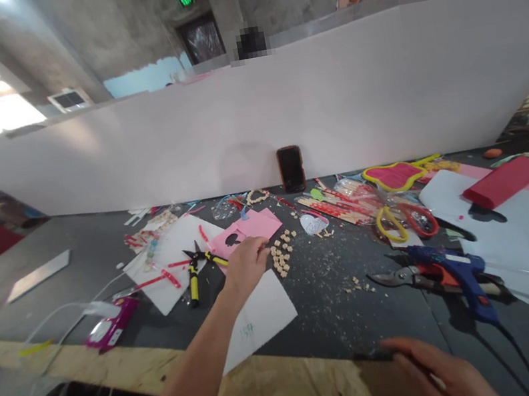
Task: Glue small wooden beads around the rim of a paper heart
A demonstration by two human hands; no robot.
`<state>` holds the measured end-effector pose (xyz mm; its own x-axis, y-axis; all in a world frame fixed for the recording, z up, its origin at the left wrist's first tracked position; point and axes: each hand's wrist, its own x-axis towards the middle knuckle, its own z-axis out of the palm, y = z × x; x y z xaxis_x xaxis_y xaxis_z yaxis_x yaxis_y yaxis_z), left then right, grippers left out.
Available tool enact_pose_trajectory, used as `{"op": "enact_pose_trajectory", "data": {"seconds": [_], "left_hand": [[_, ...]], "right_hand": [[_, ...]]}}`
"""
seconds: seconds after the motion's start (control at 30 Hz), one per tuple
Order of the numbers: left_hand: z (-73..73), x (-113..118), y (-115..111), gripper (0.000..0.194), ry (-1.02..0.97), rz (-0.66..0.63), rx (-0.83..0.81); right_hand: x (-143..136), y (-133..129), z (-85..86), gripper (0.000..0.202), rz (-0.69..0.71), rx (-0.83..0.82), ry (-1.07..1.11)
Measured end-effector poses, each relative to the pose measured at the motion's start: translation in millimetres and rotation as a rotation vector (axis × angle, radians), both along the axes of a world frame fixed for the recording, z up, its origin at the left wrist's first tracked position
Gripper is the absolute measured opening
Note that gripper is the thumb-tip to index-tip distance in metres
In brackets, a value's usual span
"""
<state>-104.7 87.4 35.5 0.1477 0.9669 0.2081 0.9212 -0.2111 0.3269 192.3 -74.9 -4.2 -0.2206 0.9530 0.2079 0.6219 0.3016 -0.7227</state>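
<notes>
My left hand reaches over a white sheet marked with green figures. Its fingers are drawn together at the edge of a cluster of small pale wooden pieces; whatever is between the fingertips is hidden. My right hand is low at the front edge, fingers curled and blurred. A dark slim thing is at its fingertips, and a small pale bit shows between the fingers. Left of my left hand lie yellow-and-black pliers. Pink paper with a dark cut-out shape lies just beyond.
On the right lie a blue glue gun, pruning shears, scissors with red and yellow handles and a red box. A phone leans on the white partition. A purple box and white cable are left.
</notes>
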Motion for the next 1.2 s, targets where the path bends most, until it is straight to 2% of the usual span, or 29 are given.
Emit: {"op": "enact_pose_trajectory", "data": {"seconds": [0.13,0.23,0.37,0.47,0.57,0.67,0.87,1.03,1.2], "left_hand": [[-4.1,2.6,-22.4,0.025,-0.067,0.002,0.023],[-1.5,8.3,-42.9,0.028,-0.16,0.01,0.091],[1.5,24.9,-65.7,0.026,-0.226,-0.049,0.074],[-2.2,46.6,-72.8,0.026,-0.216,-0.224,0.003],[-7.8,73.1,-71.2,0.026,-0.139,-0.414,-0.048],[-13.5,98.6,-63.0,0.025,-0.058,-0.504,-0.101],[-30.8,133.8,-42.1,0.017,0.021,-0.495,-0.168],[-37.0,144.1,-39.7,0.01,-0.002,-0.487,-0.154],[-28.6,132.8,-44.4,0.018,-0.071,-0.445,-0.132]], "right_hand": [[10.2,-0.3,11.0,0.023,-0.209,0.061,0.031],[17.0,-1.3,23.1,0.026,-0.347,0.07,0.015],[22.0,-2.0,23.1,0.027,-0.383,0.009,0.001],[20.1,-0.9,11.8,0.027,-0.363,0.0,-0.034],[13.8,0.7,0.5,0.027,-0.315,0.042,-0.07],[6.8,1.2,-6.8,0.026,-0.246,0.05,-0.105],[1.7,-2.8,-14.4,0.023,-0.201,0.079,-0.17],[2.1,-6.6,-19.2,0.022,-0.189,0.136,-0.172],[2.6,-8.0,-16.6,0.022,-0.196,0.126,-0.131]]}}
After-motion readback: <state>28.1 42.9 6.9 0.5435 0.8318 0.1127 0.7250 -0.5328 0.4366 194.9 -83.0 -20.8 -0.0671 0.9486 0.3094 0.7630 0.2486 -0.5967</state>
